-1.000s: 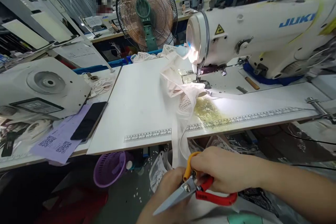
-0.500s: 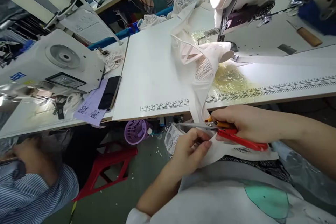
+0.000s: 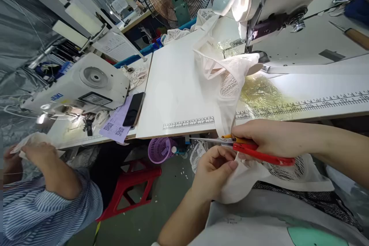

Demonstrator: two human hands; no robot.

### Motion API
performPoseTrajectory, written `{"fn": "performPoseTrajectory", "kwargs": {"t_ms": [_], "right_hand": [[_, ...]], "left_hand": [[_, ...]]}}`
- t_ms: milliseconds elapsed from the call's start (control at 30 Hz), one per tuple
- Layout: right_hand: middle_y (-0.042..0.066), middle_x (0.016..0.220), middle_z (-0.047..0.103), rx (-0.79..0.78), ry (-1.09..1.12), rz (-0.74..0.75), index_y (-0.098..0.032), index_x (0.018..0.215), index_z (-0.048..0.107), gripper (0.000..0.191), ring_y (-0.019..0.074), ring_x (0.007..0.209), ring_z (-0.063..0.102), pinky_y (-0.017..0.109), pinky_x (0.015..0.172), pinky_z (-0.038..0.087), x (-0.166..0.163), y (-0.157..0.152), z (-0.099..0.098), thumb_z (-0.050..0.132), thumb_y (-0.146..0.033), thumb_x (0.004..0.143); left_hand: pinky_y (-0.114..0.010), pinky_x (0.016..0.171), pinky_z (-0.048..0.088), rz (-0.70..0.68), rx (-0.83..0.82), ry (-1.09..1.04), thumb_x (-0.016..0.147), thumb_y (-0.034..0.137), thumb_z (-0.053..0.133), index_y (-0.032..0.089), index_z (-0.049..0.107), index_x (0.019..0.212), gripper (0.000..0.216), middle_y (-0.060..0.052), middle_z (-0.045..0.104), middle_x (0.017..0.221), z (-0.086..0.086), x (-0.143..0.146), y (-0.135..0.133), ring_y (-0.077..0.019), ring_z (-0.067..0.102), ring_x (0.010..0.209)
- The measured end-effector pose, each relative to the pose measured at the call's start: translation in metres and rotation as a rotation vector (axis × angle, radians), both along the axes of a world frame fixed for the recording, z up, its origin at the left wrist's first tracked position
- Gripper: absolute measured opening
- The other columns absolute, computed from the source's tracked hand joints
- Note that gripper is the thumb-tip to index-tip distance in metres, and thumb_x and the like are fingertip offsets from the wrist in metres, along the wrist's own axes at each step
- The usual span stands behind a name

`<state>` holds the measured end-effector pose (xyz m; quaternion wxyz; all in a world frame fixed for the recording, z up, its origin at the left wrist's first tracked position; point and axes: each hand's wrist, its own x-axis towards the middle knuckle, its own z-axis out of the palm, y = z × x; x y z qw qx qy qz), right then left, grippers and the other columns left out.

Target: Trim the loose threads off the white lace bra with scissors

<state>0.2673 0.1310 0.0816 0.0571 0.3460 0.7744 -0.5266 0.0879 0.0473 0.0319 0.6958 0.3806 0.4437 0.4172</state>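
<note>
In my right hand point(image 3: 268, 136) is a pair of scissors point(image 3: 259, 153) with red and orange handles. Their metal blades point left, just above my left hand, and look closed or nearly so. My left hand point(image 3: 215, 171) pinches the edge of a white fabric piece point(image 3: 240, 184) with lace panels, which spreads over my lap. More white lace fabric point(image 3: 229, 84) runs from the sewing machine's presser foot point(image 3: 249, 50) down over the table's front edge to my hands. Where the blades meet the cloth is partly hidden by my fingers.
A ruler scale point(image 3: 190, 123) runs along the white table's front. Yellowish clear film point(image 3: 262, 94) lies under the machine. To the left are a phone point(image 3: 134, 109), a second sewing machine point(image 3: 80, 84), a purple basket point(image 3: 158, 150), a red stool point(image 3: 132, 188) and a co-worker's striped sleeve point(image 3: 54, 207).
The view has shifted left, so most things sit farther right. The scissor blades look more closed. More lace fabric shows below my right hand. The co-worker's hands now hold up white cloth.
</note>
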Motion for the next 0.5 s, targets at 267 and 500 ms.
{"fn": "performPoseTrajectory", "kwargs": {"t_ms": [267, 500], "right_hand": [[0.000, 0.070, 0.053, 0.149, -0.012, 0.050, -0.020, 0.069, 0.042, 0.010, 0.0108, 0.056, 0.044, 0.023, 0.047, 0.032, -0.0032, 0.0021, -0.0032, 0.051, -0.017, 0.073], [-0.001, 0.065, 0.049, 0.153, 0.005, 0.051, -0.019, 0.065, 0.040, 0.014, 0.0095, 0.050, 0.041, 0.023, 0.045, 0.030, -0.0057, 0.0010, 0.0031, 0.050, -0.016, 0.075]], "left_hand": [[-0.025, 0.068, 0.044, 0.083, -0.104, 0.072, 0.058, 0.040, 0.083, 0.014, 0.057, 0.070, 0.039, -0.003, 0.062, 0.073, -0.0031, 0.0044, -0.0003, -0.0124, 0.056, 0.069], [-0.025, 0.069, 0.045, 0.095, -0.073, 0.080, 0.059, 0.036, 0.083, 0.015, 0.060, 0.071, 0.033, -0.002, 0.063, 0.073, -0.0040, 0.0053, 0.0004, -0.0126, 0.056, 0.071]]}}
